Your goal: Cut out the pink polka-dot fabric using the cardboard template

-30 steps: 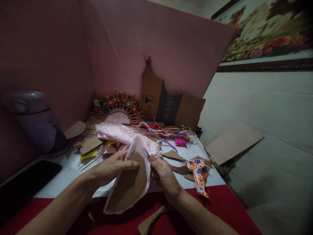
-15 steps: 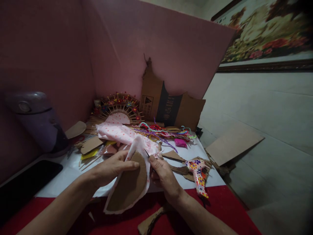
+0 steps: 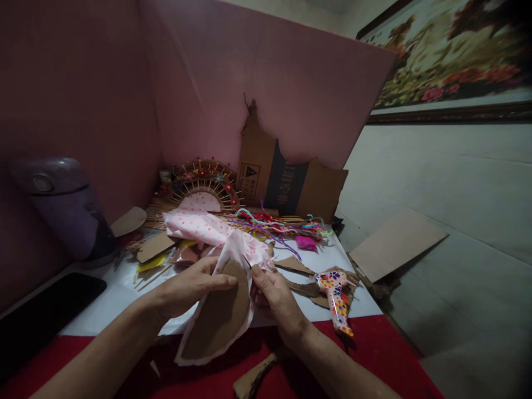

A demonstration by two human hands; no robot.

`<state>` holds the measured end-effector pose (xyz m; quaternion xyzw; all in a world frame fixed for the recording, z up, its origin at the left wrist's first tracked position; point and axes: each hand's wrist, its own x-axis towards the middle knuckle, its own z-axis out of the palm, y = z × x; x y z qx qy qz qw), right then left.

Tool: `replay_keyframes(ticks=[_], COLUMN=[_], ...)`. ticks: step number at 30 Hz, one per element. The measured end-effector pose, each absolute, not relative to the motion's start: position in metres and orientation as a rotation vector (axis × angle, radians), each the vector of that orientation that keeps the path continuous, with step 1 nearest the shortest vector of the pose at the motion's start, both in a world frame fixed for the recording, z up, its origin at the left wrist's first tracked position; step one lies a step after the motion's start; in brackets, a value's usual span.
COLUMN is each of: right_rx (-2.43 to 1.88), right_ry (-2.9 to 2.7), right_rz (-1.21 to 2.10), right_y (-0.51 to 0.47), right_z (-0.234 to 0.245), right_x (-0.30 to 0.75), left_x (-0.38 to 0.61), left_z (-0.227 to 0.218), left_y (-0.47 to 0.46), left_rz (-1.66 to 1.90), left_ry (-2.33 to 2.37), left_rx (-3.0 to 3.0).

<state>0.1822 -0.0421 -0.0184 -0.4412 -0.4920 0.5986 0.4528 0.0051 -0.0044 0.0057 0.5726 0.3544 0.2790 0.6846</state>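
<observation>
Brown half-oval cardboard piece (image 3: 218, 318), backed with red-dotted pink cloth (image 3: 231, 246), held above worktop (image 3: 369, 343) by left hand (image 3: 203, 281); right hand (image 3: 276, 299), at its right edge, grasps slim dark tool (image 3: 247, 262); floral pistol-shaped gun (image 3: 337, 302), farther right.

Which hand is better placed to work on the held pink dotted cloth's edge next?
Probably the right hand: it holds a thin, dark tool with its tip by the edge of the pale pink, red-dotted cloth. The left hand looks busy gripping that cloth and the brown, rounded cardboard piece.
</observation>
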Motion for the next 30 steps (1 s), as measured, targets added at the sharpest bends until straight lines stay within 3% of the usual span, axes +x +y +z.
replay_keyframes(ticks=[30], right_rx=[-1.11], right_ry=[-1.248], right_rz=[1.441], right_y=[-0.0409], right_z=[-0.0188], right_x=[0.1832], left_x=[0.0053], left_z=[0.0043], left_y=[-0.0045], left_rz=[0.613], left_ry=[0.775], left_rx=[1.25])
